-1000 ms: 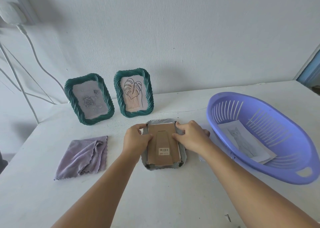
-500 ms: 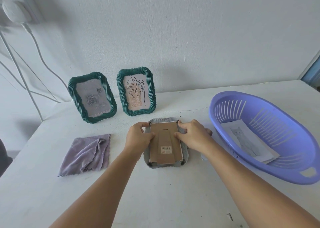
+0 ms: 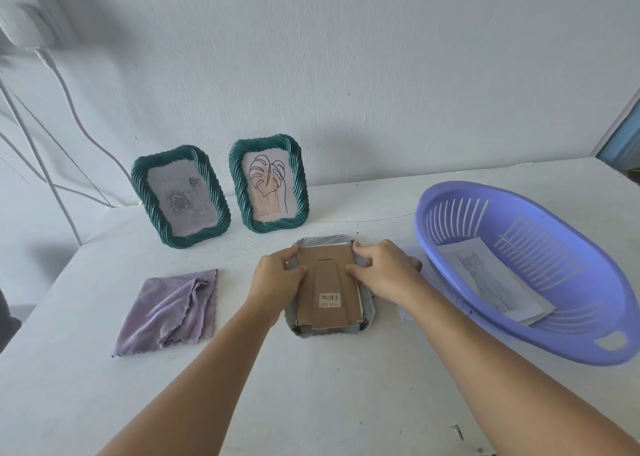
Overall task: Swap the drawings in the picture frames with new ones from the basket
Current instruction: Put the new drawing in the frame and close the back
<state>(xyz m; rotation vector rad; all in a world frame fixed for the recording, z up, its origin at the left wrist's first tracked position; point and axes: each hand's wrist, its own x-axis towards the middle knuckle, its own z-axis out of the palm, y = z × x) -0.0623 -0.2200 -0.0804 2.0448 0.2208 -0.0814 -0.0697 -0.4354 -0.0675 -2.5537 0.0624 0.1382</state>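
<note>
Left hand: the left hand (image 3: 277, 277) lies on the left edge of a face-down picture frame (image 3: 329, 329), fingers curled, thumb pressing the brown cardboard backing (image 3: 329, 282) and fingertips hooked over the frame's left rim. It grips the frame.
Right hand: the right hand (image 3: 382, 270) mirrors it on the right edge, fingers bent, thumb tip on the backing, index finger reaching to the top right corner. It also grips the frame.
Face-down frame: flat on the white table (image 3: 311, 403), in the middle, between both hands. Its backing faces up, with a folded stand and a barcode sticker (image 3: 329, 300).
Standing frames: two green twisted-rim frames stand upright near the wall, side by side but apart. The left one (image 3: 180, 196) shows a grey rose drawing; the right one (image 3: 269, 184) shows a line-drawn leaf.
Basket: a purple slotted oval basket (image 3: 519, 272) sits to the right of the right hand, close to it. Inside lies a cat drawing (image 3: 485, 275) on white paper, on top of at least one other sheet.
Cloth: a crumpled lilac cloth (image 3: 171, 312) lies flat to the left of the left hand, apart from the frame.
Open room: bare table shows in front of the face-down frame, between the forearms, and between it and the standing frames.
Edges: the table's left edge runs just beyond the cloth; the back edge meets the wall behind the standing frames.
Wall: white cables (image 3: 65, 109) hang at the left.
</note>
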